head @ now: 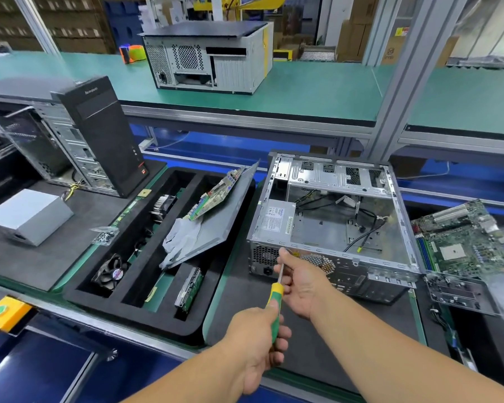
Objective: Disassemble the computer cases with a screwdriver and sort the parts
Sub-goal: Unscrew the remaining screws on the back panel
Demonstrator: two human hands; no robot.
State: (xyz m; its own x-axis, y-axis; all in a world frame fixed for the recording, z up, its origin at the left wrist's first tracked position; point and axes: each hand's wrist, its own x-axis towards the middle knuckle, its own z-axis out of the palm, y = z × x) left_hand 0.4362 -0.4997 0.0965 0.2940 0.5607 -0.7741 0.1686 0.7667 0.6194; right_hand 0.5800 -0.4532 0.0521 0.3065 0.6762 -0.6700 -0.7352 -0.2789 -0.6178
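An open computer case (332, 222) is laid on its side on a dark mat (245, 303), with a power supply (274, 219) still mounted in its near left corner and loose black cables (364, 228) trailing across its floor. Just left of it, a black foam tray (122, 303) is seen, divided into long compartments; a fan (111, 273) and a hard drive (189, 289) are held in it, and a grey side panel (216, 225) is propped across it with a circuit board (216, 193) and a white glove (178, 237) resting on top. A motherboard (463, 239) is placed to the right of the case. A black tower (99, 135) stands at the far left, and a loose grey power unit (26, 216) lies in front of it.

The green and yellow handle of a screwdriver (275, 303) is gripped in the curled fingers of the left hand (259, 341). Its metal shaft is steadied by the right hand (300, 283), whose fingers are closed around it at the rear face of the case, beside the power supply.
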